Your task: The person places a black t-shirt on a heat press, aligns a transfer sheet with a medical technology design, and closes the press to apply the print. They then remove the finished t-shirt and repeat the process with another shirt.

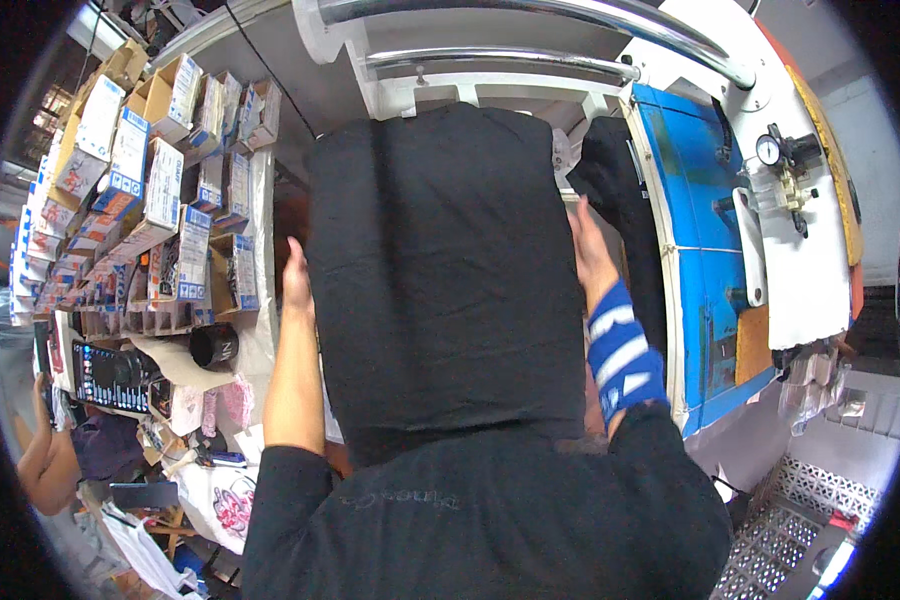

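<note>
A wide piece of black fabric [445, 260] lies spread in front of me, its surface creased. My left hand [298, 275] is at its left edge with the thumb raised; the other fingers are mostly hidden by the fabric. My right hand [592, 250], below a blue-and-white striped sleeve [620, 355], is at the right edge, its fingers partly hidden. I cannot make out whether either hand grips the cloth. More dark fabric [615, 170] hangs just beyond my right hand.
Stacked cardboard boxes [160, 190] and a dark screen [110, 375] stand left. Another person's arm [40, 450] is at far left. A white machine with chrome bars [510, 58], a blue padded board [700, 300] and a pressure gauge [768, 150] occupy the back and right.
</note>
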The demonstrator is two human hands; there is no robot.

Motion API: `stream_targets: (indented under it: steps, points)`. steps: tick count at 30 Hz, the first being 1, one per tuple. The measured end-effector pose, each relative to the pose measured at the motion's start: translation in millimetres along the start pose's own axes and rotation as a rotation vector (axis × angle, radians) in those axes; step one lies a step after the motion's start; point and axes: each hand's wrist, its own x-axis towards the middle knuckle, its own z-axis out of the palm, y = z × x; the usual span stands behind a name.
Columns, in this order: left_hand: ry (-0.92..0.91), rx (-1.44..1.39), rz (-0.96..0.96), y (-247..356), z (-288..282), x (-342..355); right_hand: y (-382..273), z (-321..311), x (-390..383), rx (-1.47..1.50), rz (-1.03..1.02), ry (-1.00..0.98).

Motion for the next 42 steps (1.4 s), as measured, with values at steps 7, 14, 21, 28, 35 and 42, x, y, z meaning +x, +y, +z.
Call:
stream_targets:
  steps: [7,14,21,28,35,42]
  points:
    - [0.793,0.44,0.301,61,-24,99,-52,7,88,-0.729,-0.597,0.834]
    - [0.359,0.661,0.356,69,-2,157,-80,14,142,-1.176,-0.846,0.59]
    - [0.129,1.259,0.142,142,2,174,-126,31,177,-1.209,-0.347,0.262]
    - [0.562,1.285,0.376,114,25,174,-112,30,180,-1.43,-0.573,0.652]
    - [0.61,1.439,0.584,120,41,166,-114,59,164,-1.512,-0.541,0.782]
    - [0.687,1.555,0.721,98,45,169,-97,54,160,-1.445,-0.714,0.877]
